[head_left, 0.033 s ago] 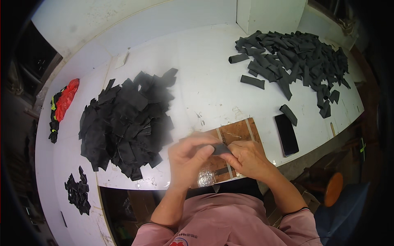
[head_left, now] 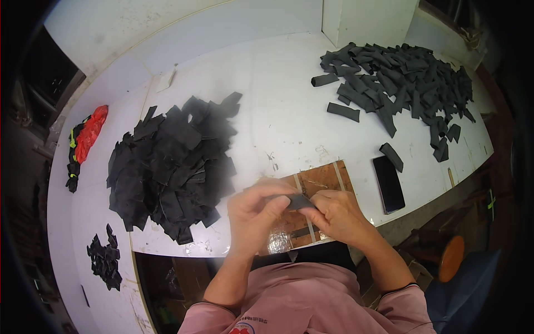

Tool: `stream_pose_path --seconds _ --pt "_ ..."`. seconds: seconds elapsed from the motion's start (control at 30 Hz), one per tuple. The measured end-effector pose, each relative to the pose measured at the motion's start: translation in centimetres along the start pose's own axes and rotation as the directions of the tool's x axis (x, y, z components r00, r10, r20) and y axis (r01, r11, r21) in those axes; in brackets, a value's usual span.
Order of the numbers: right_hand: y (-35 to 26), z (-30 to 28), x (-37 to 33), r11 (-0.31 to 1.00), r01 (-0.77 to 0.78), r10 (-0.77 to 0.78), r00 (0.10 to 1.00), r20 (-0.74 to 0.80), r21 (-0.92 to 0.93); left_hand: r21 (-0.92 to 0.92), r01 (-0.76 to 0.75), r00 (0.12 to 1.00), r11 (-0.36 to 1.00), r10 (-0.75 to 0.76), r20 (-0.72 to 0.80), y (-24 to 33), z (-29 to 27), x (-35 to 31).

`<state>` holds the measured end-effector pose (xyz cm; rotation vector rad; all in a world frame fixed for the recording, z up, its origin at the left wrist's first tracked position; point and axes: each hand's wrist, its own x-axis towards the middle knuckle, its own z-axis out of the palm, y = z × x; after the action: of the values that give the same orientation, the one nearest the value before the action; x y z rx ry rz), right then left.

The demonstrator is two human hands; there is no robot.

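A small dark grey fabric piece [head_left: 300, 201] is held between my two hands, over a brown board. Thumb and fingers of my left hand [head_left: 250, 211] pinch its left end. At its right end, my right hand [head_left: 336, 214] grips with curled fingers, which partly hide the piece. Beneath them lies the brown board [head_left: 325, 177] with pale tape strips, at the table's near edge. To the left is a big heap of flat black fabric pieces [head_left: 167, 161]. Dark grey fabric tubes [head_left: 400, 78] are heaped at the far right.
A black phone [head_left: 389, 186] lies right of the board, with a single fabric tube [head_left: 391, 156] touching its top. Small black scraps [head_left: 104, 261] and a red plastic bag [head_left: 91, 136] are on the left of the white table [head_left: 272, 111]. An orange round-topped stool [head_left: 451, 259] stands lower right.
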<state>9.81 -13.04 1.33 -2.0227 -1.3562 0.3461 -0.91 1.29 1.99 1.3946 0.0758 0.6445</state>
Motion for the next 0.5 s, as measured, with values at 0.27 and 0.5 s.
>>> stream_pose_path --seconds 0.27,0.5 --pt "-0.4 -0.3 -0.5 0.998 -0.039 0.04 0.999 -0.017 0.058 -0.061 0.131 0.991 0.99 -0.132 -0.02 0.4 0.5 0.0" --pt "1.0 2.2 0.5 0.985 0.153 -0.161 0.981 -0.113 -0.078 0.206 -0.106 0.994 0.973 0.105 0.019 -1.4 0.4 -0.6"
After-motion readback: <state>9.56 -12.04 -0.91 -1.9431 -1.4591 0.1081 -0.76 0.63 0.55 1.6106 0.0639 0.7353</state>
